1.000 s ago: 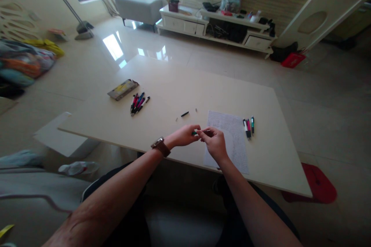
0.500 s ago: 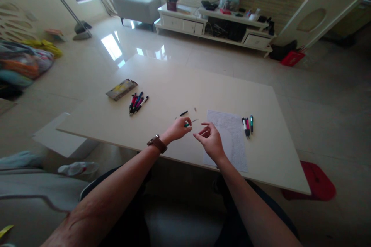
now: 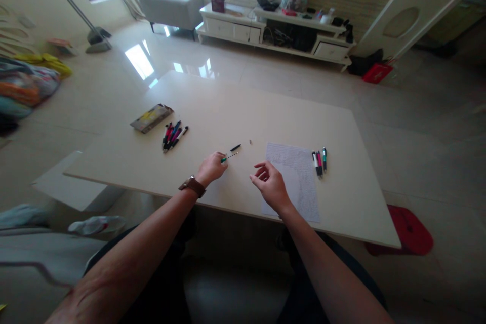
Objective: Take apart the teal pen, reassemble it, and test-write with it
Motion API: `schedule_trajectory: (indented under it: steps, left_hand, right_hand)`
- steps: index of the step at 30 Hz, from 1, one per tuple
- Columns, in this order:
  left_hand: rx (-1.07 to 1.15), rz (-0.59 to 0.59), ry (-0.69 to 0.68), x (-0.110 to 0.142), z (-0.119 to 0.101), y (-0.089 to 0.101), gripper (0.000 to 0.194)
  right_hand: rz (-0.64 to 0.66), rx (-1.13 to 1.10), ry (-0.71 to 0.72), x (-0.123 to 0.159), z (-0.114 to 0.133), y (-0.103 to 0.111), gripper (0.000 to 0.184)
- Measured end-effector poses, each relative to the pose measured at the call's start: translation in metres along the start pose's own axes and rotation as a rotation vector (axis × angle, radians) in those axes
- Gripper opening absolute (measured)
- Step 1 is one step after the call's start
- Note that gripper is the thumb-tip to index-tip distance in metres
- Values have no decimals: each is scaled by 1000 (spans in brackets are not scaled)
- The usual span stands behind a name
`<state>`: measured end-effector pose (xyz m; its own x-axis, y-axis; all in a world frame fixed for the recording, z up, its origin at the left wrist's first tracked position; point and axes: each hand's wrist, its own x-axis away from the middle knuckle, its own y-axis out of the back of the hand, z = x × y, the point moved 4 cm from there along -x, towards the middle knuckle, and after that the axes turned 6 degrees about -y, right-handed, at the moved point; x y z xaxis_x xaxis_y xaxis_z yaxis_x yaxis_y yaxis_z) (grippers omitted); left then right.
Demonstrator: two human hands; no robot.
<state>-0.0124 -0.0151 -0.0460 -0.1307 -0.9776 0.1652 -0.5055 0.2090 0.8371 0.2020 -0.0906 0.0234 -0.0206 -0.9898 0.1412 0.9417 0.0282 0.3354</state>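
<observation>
Low over the white table (image 3: 250, 104), my left hand (image 3: 212, 168) pinches a green pen barrel (image 3: 224, 160) with a thin refill sticking out of its end to the right. A black pen part (image 3: 235, 148) lies just beyond those fingers, and a tiny piece (image 3: 250, 142) rests farther right. My right hand (image 3: 270, 185) hovers above the left side of a written-on sheet of paper (image 3: 304, 182), fingers curved and apart, holding nothing. Right of the paper lie three pens (image 3: 319, 163), white, pink and teal.
Several coloured pens (image 3: 173, 136) lie bunched on the table's left part, beside a grey and yellow packet (image 3: 152, 118). The table's front edge runs beneath my forearms. A red stool (image 3: 412, 230) stands by the right corner; a plastic bottle (image 3: 96, 224) lies at lower left.
My left hand has moved left, away from my right hand, carrying the green pen barrel lower toward the table. My right hand stays over the paper. The view has shifted slightly.
</observation>
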Motion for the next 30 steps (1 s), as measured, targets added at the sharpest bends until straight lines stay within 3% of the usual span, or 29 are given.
schedule_trajectory:
  steps: [3,8,15,20,26,30]
  left_hand:
    - [-28,12,12,1,-3,-1,34]
    - [-70,53,30,5,-11,0,18]
    - [11,101,-34,9,-15,-10,11]
    - [241,225,-131,8,-28,-16,19]
    - [895,522,-267,21,-64,-11,38]
    - [932,509,-310,25,-74,-4,40]
  right_hand:
    - [-3,14,7,0,1,1,21]
    - [-13,56,13,0,1,1,16]
    - [5,97,23,0,1,-3,11]
    - [5,167,7,-2,-1,-2,8]
    - [19,123,19,-4,-6,-3,18]
    - [30,59,50,-3,-2,-3,15]
